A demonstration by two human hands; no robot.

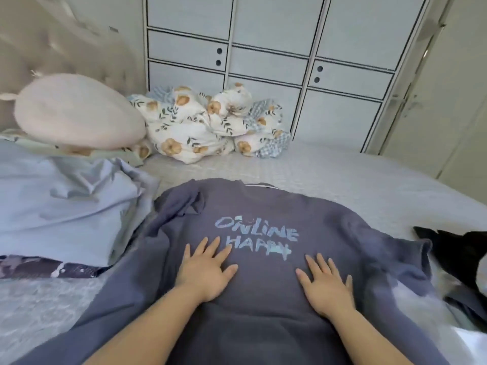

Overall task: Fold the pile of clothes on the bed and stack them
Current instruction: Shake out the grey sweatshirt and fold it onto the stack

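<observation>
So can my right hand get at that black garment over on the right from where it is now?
Probably yes. The right hand lies flat on the grey sweatshirt, and the black garment lies on that same side with only the sweatshirt's sleeve between them, nothing standing in the way.

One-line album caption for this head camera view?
Both hands press flat on a grey-blue sweatshirt spread on the bed.

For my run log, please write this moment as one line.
step: smoothing | item: sweatshirt spread print-up on bed | left hand: flat on it | right hand: flat on it
</observation>
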